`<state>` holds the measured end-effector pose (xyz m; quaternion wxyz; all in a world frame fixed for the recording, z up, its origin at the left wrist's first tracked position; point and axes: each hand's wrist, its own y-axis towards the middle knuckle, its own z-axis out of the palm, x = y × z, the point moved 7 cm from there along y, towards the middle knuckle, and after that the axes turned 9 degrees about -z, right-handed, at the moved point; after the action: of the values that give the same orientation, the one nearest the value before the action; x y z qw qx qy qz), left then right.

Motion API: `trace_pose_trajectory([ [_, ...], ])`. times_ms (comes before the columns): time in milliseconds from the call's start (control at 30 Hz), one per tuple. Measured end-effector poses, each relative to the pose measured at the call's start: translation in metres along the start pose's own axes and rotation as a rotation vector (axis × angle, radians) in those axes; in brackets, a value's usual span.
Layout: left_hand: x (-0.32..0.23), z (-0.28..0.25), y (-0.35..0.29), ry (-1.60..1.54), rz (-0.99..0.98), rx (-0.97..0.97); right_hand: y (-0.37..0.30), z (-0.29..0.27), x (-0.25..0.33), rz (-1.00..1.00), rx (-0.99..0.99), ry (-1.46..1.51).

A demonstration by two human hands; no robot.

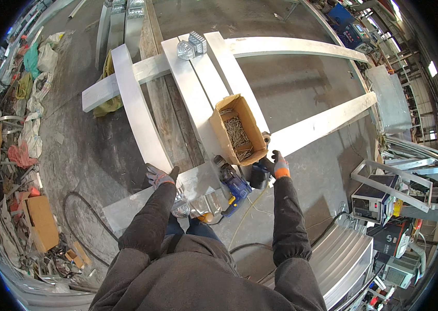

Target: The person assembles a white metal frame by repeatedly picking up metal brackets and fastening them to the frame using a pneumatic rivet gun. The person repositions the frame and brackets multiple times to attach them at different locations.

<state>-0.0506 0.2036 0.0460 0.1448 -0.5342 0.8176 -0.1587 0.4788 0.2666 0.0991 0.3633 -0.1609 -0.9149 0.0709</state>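
One open brown box (238, 136) of screws is sitting mid-frame on pale beams (138, 116). Right hand (276, 166) is gripping a black tool (259, 176) just below it; left hand (159, 176) is resting, fingers spread, on a beam. One blue drill (233, 182) is lying between them.

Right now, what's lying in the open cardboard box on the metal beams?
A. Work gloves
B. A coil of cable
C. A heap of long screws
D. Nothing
C: the cardboard box stands open on the metal beams with a heap of long thin screws inside it.
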Motion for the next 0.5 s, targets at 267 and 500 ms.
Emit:
trace_pose_trajectory([
  [267, 0.015, -0.004, 0.018, -0.095, 0.010, 0.098, -0.053, -0.016, -0.005, -0.033, -0.309, -0.040],
  [500, 0.059, 0.008, 0.068, -1.145, 0.286, 0.786, -0.160, 0.008, 0.012, 0.011, -0.549, 0.344],
])
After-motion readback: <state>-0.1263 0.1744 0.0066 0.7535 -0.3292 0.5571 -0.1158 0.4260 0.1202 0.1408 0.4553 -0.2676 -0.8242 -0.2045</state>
